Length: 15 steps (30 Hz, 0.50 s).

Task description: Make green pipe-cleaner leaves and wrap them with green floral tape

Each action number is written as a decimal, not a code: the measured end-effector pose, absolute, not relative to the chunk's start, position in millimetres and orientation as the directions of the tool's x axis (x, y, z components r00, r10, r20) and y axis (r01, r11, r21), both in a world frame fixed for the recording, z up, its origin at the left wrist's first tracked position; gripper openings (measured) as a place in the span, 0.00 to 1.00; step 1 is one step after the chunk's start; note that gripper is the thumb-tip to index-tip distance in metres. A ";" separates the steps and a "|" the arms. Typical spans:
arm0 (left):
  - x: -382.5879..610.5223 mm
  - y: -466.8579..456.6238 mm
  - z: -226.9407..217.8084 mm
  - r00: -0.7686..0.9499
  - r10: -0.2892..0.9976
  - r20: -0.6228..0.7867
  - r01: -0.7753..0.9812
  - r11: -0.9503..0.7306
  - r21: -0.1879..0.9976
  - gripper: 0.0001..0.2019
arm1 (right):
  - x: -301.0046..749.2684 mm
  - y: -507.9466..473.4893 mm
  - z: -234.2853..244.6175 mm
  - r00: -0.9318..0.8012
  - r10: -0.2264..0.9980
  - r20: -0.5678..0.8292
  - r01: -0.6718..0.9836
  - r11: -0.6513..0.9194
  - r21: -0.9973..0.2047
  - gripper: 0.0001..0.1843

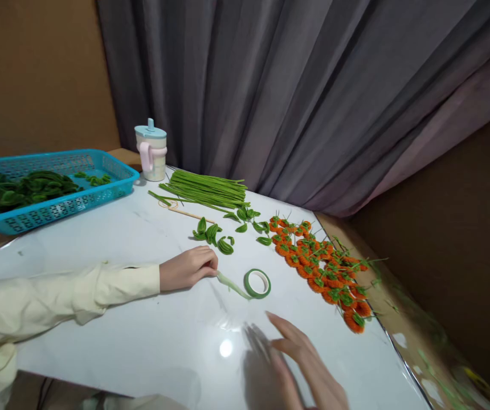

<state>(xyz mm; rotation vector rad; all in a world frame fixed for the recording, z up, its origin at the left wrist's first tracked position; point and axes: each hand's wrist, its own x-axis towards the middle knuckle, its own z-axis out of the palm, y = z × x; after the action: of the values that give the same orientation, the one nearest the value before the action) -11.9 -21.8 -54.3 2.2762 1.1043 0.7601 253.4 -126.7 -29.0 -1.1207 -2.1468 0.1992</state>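
My left hand, at the end of a cream sleeve, pinches the loose end of a pale green tape strip just above the white tabletop. The strip runs to a roll of green floral tape lying flat on the table. In the foreground, my right hand is over the table below the roll, fingers apart and slightly blurred, holding nothing. Beyond my left hand lie several green fuzzy leaf pieces. To the right is a cluster of orange fuzzy flowers with green centres and thin stems.
A bundle of green fuzzy stems lies at the back, beside a thin wooden stick. A lidded cup stands behind it. At left, a blue plastic basket holds dark green pieces. A grey curtain hangs behind the table.
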 end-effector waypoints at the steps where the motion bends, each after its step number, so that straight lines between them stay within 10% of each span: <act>1: -12.3 -22.2 -54.5 0.512 0.815 0.272 0.543 -0.552 0.632 0.08 | 243.2 -124.6 -31.6 -0.445 0.774 0.450 0.648 0.626 -0.435 0.07; 15: -11.2 -18.9 -56.4 0.461 0.856 0.235 0.516 -0.474 0.714 0.07 | 195.9 -107.4 -56.8 -0.611 0.771 0.178 0.690 0.629 -0.357 0.15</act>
<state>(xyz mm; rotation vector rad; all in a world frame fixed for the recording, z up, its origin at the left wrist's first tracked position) -11.2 -18.9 -56.4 2.1531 1.1377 0.7942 195.9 -107.4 -56.8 -1.1757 -2.5397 0.3642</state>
